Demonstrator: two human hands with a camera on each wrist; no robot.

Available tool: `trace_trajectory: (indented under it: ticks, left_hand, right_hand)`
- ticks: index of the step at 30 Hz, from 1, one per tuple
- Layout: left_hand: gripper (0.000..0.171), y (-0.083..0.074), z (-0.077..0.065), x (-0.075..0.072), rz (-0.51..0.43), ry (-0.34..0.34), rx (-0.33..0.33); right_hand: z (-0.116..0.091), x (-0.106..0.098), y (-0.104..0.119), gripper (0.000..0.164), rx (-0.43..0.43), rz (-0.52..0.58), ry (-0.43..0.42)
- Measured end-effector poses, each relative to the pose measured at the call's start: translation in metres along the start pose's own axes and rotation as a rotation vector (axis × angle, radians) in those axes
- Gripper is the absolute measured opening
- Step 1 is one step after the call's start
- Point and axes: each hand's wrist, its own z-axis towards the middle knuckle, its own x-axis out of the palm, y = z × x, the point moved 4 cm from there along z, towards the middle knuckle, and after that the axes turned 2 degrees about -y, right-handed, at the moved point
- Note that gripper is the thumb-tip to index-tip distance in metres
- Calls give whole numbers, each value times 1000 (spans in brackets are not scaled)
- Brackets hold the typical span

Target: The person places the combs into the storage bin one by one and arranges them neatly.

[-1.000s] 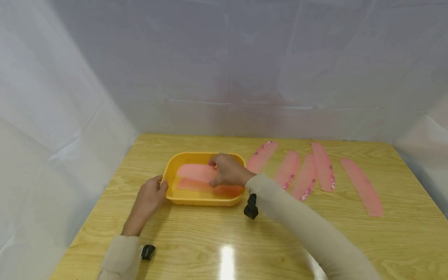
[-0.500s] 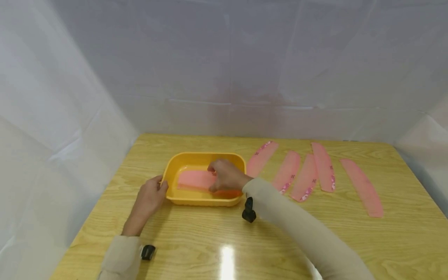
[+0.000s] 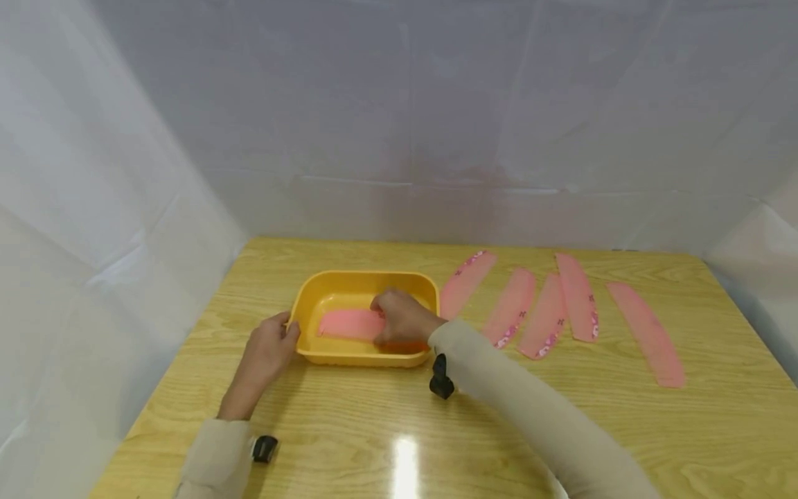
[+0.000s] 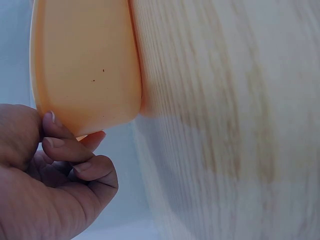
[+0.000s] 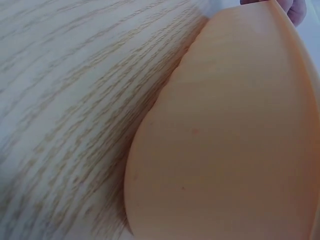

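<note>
A yellow plastic basin (image 3: 361, 360) stands on the wooden table. My left hand (image 3: 269, 346) grips its left rim; in the left wrist view, curled fingers (image 4: 95, 167) show at the rim. My right hand (image 3: 405, 319) reaches inside the basin and pinches the right part of a flat pink comb (image 3: 350, 324), which lies low near the basin floor. The comb's right end is hidden by the hand. In the right wrist view the basin's outer wall (image 5: 225, 135) blocks sight of the right hand's fingers.
Several more pink combs lie spread on the table to the right, including a printed one (image 3: 467, 284) beside the basin and another (image 3: 646, 333) farthest right. White sheeting (image 3: 399, 125) hangs behind the table (image 3: 349, 430) and at its sides.
My right hand has lowered the pink comb toward the basin floor and nearer the front, over the pink piece seen there before. The left hand keeps its grip on the rim.
</note>
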Motion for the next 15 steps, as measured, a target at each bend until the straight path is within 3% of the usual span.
trace_trajectory:
  ticks: [15]
  left_hand:
    - [22, -2, -2, -3, -3, 8, -7]
  right_hand:
    - [-3, -3, 3, 59, 19, 3, 19]
